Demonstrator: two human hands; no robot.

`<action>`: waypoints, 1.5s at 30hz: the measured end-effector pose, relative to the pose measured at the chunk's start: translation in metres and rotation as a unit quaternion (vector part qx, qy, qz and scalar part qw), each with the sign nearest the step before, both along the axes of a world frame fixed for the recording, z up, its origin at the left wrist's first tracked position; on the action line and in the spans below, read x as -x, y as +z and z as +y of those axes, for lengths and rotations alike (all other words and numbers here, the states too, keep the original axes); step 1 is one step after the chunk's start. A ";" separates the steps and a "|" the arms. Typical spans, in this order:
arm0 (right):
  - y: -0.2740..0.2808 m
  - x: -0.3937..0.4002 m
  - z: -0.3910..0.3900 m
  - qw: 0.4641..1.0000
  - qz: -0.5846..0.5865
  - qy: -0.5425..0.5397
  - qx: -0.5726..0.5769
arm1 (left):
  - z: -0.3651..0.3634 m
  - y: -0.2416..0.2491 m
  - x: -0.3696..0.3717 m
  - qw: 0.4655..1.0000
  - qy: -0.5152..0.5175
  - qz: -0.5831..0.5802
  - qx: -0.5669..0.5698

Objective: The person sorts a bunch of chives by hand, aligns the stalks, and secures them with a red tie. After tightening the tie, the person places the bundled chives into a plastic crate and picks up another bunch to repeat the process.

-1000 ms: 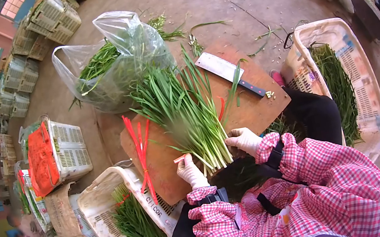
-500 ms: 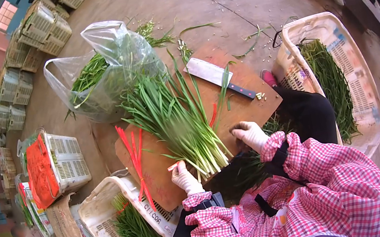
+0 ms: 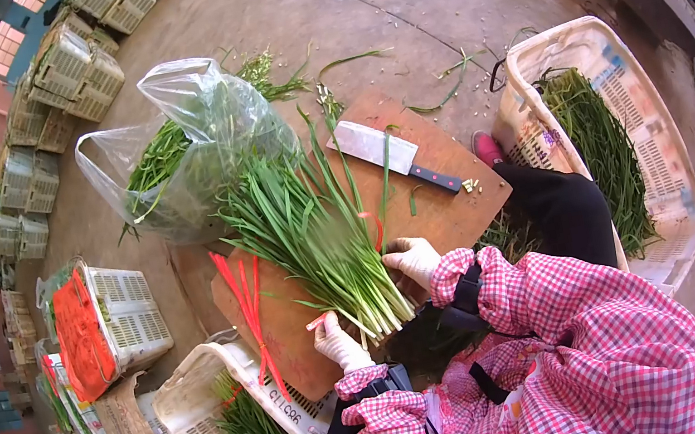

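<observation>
Head view — left hand (image 3: 334, 342) pinches a red tie (image 3: 321, 321) beside the chive bundle (image 3: 324, 239); right hand (image 3: 411, 259) grips its stalk ends, steadying them on the cutting board (image 3: 446, 200).

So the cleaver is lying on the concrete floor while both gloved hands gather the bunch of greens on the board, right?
Not quite. The cleaver lies on the wooden board, near its far edge, not on the floor. The head view shows this. The rest holds: the left hand and right hand, both gloved, are at the cut ends of the bunch of greens.
</observation>
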State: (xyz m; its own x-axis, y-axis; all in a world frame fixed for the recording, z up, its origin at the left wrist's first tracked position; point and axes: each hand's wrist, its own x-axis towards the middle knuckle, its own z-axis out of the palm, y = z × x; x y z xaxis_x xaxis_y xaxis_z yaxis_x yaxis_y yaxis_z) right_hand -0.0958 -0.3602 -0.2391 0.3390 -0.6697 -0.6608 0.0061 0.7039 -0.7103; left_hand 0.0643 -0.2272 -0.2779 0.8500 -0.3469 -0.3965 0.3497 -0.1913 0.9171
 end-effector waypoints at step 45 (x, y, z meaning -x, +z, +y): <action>0.015 0.008 0.019 0.969 0.145 0.120 0.158 | -0.010 0.028 0.013 1.000 0.024 0.004 0.012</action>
State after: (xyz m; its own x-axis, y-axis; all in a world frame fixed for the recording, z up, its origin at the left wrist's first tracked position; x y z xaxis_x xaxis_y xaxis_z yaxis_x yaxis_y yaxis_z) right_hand -0.1041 -0.3412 -0.2237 0.3412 -0.7784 -0.5269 -0.3634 0.4077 -0.8377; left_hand 0.0512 -0.2370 -0.2498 0.8627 -0.3149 -0.3956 0.3654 -0.1525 0.9183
